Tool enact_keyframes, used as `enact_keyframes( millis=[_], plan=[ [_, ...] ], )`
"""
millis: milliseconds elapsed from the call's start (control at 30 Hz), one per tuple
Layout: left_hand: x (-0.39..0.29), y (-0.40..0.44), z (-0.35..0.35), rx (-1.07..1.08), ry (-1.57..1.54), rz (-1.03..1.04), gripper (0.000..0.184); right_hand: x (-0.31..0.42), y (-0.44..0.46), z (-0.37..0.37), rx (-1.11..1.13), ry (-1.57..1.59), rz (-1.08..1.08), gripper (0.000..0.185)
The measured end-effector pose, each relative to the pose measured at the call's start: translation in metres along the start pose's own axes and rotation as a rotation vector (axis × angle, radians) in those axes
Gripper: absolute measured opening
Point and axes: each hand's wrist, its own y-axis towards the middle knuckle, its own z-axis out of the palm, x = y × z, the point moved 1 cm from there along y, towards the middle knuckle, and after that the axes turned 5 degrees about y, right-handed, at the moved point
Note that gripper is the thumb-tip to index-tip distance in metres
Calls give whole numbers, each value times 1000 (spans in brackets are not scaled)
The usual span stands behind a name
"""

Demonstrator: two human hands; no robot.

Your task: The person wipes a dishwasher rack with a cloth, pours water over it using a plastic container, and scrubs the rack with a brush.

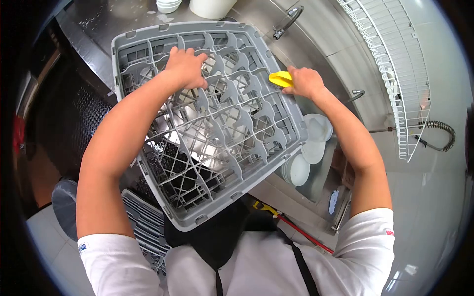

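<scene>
Gray plastic forms the compartmented dish rack (237, 186), positioned directly in front of the person, with its near edge beside a black apron (210, 246); what supports it cannot be determined. Left hand (186, 69): fingers spread over the rack's dividers; whether they grip cannot be told. Right hand (304, 83): closed around a yellow implement (281, 78) at the rack's right rim. Shiny metal and dark areas are visible through the lattice. Beyond the rack extends a wet stainless-steel counter (91, 22); a tiled wall (323, 30) borders the work area. Along the right side are a white wire shelf (406, 79) and a coiled spray hose (447, 132). Containers: the steel sink (314, 193) at right holds white dishes (297, 170), some stacked; a white bucket (211, 7) stands at the far counter edge, beside nested white bowls (168, 6). At lower left, a gray bin (64, 204) stands near slatted gray plastic racks (142, 217). Count: one compartmented rack, one yellow implement, one bucket, two faucets (288, 23); overlap prevents an exact count of dishes and bowls.
</scene>
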Motion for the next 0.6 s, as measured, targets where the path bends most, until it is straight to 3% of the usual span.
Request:
enact_keyframes(
  millis=[600],
  plan=[
    [1,5,-1,-15,-29,42,86,0,20,-16,224,116,86,65]
  ],
)
